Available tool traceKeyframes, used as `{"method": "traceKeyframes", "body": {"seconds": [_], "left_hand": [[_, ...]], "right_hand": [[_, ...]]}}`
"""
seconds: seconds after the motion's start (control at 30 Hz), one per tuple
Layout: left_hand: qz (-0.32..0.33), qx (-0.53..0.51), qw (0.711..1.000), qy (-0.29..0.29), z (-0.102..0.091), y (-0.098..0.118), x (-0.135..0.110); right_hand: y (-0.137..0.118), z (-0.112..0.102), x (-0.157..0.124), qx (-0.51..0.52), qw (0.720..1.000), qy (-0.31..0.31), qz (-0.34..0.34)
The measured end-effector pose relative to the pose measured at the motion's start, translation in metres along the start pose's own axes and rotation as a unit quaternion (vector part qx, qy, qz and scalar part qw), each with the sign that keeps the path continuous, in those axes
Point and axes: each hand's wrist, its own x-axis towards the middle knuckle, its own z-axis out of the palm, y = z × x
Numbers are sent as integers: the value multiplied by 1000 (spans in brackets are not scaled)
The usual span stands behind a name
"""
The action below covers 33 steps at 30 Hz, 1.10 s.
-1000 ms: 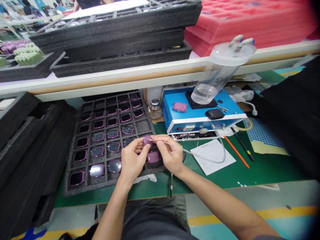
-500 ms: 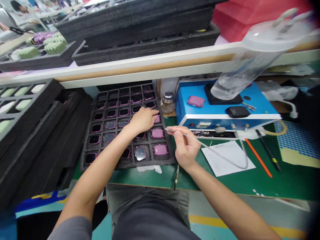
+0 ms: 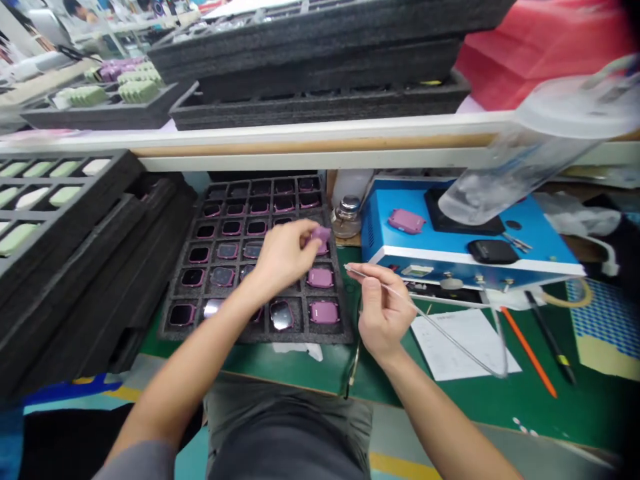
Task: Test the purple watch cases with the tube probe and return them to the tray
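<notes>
Left hand [image 3: 285, 257] grips the light, rigid purple smartwatch case [image 3: 321, 234] by its edges above the foam tray [image 3: 300, 337]; right hand [image 3: 383, 310] pinches a clear suction tube [image 3: 440, 337].

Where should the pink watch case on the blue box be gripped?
By two opposite side edges, coming down from above: the pink watch case lies flat on the blue box's top, so its underside is unreachable, while its rounded edges stand free.
</notes>
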Motion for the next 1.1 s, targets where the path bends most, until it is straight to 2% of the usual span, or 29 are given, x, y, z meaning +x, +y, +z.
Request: {"method": "traceKeyframes", "body": {"seconds": [0.03,0.1,0.17,0.23,0.43,1.1], "left_hand": [[-32,-101,994,19,3,5,-21],[-83,-253,963,37,13,12,-56],[-116,-336,933,47,24,16,-76],[-132,-371,917,55,32,15,-81],[-135,-381,913,60,36,8,-76],[-124,-383,913,65,39,8,-79]], "right_hand": [[-1,-1,0,-5,1000,-2,-5],[-3,-2,-1,-9,1000,-12,-19],[-4,0,-3,-7,999,-31,-35],[-4,2,-4,-10,998,-50,-44],[0,3,-7,-30,997,-64,-36],[2,2,-9,-31,998,-57,-18]]}}
